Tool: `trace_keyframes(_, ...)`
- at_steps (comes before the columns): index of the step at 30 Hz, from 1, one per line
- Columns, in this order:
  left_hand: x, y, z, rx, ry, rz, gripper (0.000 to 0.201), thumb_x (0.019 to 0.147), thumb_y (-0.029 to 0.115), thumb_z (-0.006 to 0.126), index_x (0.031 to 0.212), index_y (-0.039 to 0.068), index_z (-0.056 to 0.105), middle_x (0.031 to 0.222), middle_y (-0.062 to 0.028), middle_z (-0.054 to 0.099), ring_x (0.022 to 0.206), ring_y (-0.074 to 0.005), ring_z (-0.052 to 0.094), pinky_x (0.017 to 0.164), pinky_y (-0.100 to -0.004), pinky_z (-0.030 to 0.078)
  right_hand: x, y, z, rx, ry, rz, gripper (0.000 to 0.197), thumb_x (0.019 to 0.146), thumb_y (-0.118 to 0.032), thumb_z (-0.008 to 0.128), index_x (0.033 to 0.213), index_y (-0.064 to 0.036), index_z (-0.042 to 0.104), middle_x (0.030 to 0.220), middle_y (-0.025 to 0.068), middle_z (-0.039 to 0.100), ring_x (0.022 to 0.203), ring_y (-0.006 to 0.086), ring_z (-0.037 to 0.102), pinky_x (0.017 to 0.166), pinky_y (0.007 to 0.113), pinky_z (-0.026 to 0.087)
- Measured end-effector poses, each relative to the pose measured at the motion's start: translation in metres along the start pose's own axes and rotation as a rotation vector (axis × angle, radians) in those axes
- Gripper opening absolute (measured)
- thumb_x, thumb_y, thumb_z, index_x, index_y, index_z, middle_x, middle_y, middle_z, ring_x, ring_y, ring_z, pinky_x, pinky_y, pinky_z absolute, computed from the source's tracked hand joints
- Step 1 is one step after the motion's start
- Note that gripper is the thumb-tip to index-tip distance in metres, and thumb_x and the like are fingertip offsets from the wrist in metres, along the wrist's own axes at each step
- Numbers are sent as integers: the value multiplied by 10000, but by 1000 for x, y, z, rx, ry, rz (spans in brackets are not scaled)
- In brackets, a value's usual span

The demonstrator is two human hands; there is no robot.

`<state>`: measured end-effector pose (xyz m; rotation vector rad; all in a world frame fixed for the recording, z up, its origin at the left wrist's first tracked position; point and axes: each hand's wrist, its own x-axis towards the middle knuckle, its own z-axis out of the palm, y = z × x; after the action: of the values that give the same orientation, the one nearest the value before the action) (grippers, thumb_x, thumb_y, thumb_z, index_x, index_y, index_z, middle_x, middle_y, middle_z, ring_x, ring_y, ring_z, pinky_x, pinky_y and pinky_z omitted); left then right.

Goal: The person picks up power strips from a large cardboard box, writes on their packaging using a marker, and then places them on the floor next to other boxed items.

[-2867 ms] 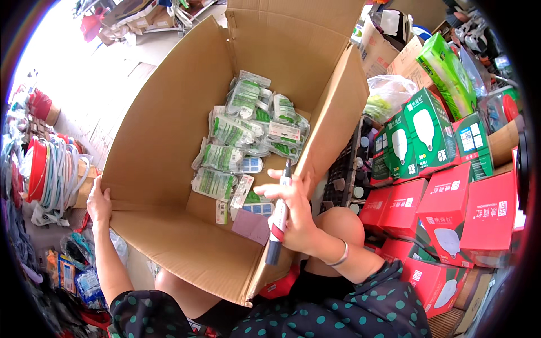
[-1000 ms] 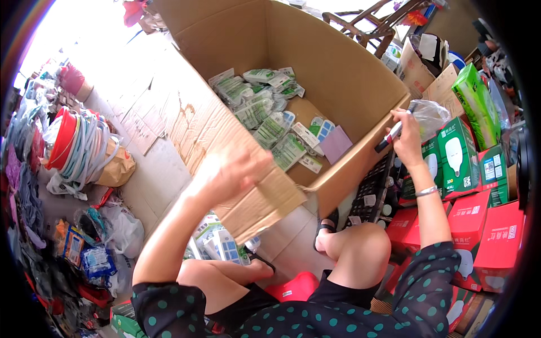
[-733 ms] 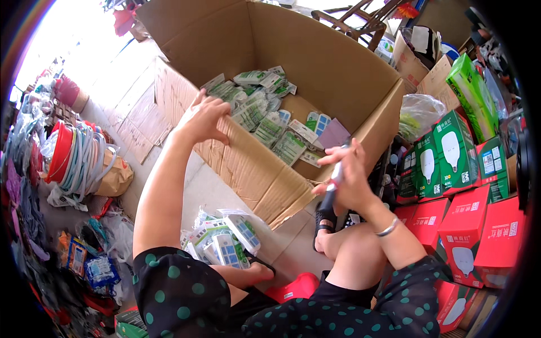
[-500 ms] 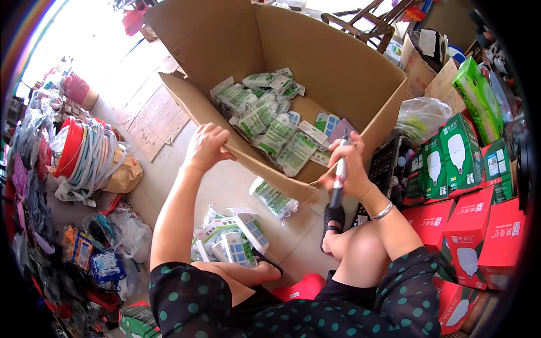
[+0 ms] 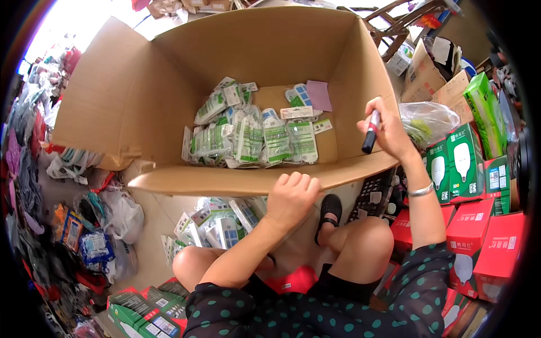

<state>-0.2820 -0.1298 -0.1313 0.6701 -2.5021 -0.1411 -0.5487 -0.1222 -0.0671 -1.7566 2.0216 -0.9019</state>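
A large cardboard box (image 5: 259,48), partly filled with green-and-white packets (image 5: 248,138) — I see others outside, on the floor (image 5: 290,239) before its near side. The left hand (image 5: 292,196) clasps its near rim; the right hand (image 5: 386,129), fingers curled tightly round a marker (image 5: 371,133), is at its right edge.

Bright daylight, upper-left glare, curved dark rim.

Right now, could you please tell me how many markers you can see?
1: the marker is held in the right hand, near the right side of the big cardboard box. Others may be hidden from view.
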Motion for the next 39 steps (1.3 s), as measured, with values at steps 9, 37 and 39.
trace_keyframes(9,-37,29,-37,-61,-137,0,282,712,312,680,677,127,470,628,0,430,603,-155,468,552,-280,370,-65,-65,71,308,-301,26,311,764,-162,722,907,-62,464,586,129,504,524,320,532,501,380,415)
trace_keyframes(37,13,-298,28,88,-918,-675,289,783,295,665,947,58,640,894,-156,662,845,-276,634,758,-376,495,-102,-70,65,-125,-393,-331,187,727,-71,570,902,-115,526,601,52,467,554,205,533,462,316,427)
trace_keyframes(39,-28,-328,74,125,-1008,-509,417,764,306,687,1105,93,576,1032,-188,638,982,-344,601,855,-395,469,-105,-67,66,-157,-412,-337,184,728,-87,577,899,-135,526,597,37,457,545,183,525,456,292,416)
